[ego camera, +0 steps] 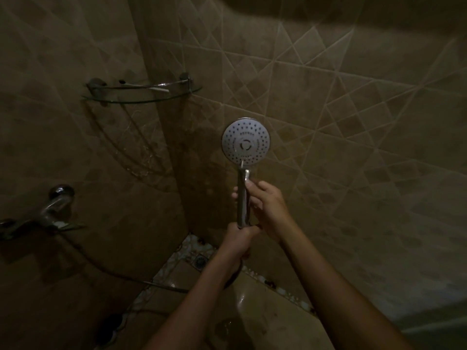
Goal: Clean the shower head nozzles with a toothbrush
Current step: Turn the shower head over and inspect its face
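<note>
A round shower head [246, 141] with a pale nozzle face points toward me, upright on its chrome handle [243, 198]. My left hand [238, 239] grips the bottom of the handle, where the hose leaves it. My right hand [264, 202] wraps the handle higher up, thumb against the chrome. A thin pale stick [241, 164] lies along the handle's top, its tip at the lower edge of the nozzle face; it may be a toothbrush, but the dim light hides its bristles.
A glass corner shelf [141, 93] with a chrome rail hangs at upper left. A chrome tap [54, 210] juts from the left wall, and the hose [121, 275] runs from it across the floor. A floor drain [201, 260] sits in the corner. Tiled walls surround everything.
</note>
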Available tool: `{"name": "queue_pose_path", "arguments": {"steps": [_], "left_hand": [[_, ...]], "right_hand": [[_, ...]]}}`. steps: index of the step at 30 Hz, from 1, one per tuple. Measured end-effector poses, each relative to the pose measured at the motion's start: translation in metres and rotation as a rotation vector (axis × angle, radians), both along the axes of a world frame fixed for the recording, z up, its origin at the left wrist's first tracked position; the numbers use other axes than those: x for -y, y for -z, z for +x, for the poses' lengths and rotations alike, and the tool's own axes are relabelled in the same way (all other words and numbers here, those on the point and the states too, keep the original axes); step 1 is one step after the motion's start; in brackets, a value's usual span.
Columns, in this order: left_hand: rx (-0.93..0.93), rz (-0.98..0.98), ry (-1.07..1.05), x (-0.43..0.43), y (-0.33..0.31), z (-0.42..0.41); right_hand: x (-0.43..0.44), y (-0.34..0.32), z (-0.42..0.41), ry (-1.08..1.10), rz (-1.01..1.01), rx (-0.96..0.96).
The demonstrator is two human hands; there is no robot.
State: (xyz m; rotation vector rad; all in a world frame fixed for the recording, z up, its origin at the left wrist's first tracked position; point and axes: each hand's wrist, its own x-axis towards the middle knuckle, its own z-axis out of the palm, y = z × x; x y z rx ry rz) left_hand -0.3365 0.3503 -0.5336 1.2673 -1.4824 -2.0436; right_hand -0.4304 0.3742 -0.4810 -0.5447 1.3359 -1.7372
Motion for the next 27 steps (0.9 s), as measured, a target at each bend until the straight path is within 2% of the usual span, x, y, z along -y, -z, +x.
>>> {"name": "queue_pose_path", "arguments": {"steps": [3,7,9,11,15,18,21,24,27], "left_hand": [[-0.004,-0.005,-0.007,0.000,-0.007,-0.001],[0.014,-0.008,-0.007,0.000,-0.013,-0.001],[0.018,-0.008,-0.001,-0.002,-0.013,0.001],[-0.002,0.002,0.000,-0.005,-0.012,0.002],[-0.030,-0.023,0.030,-0.004,-0.014,0.002],[-0.021,-0.041,0.037,-0.003,-0.015,0.000],[-0.013,-0.044,0.016,-0.002,-0.016,0.000],[0.004,-0.028,-0.012,0.000,-0.015,0.004],[0.020,0.007,0.001,-0.002,-0.017,0.007]], "right_hand": [[0.000,-0.004,0.003,0.036,-0.007,0.009],[-0.007,-0.008,0.001,0.078,0.051,-0.267],[-0.009,-0.010,-0.002,0.073,0.066,-0.324],[-0.009,-0.012,-0.005,0.067,0.071,-0.317],[-0.005,-0.013,-0.001,-0.005,-0.013,-0.079],[0.001,-0.014,0.003,0.029,-0.022,-0.030],[0.004,-0.013,0.006,0.066,-0.008,-0.075],[0.002,-0.008,0.005,0.035,0.023,-0.250],[-0.001,-0.005,0.005,0.026,0.043,-0.324]]}}
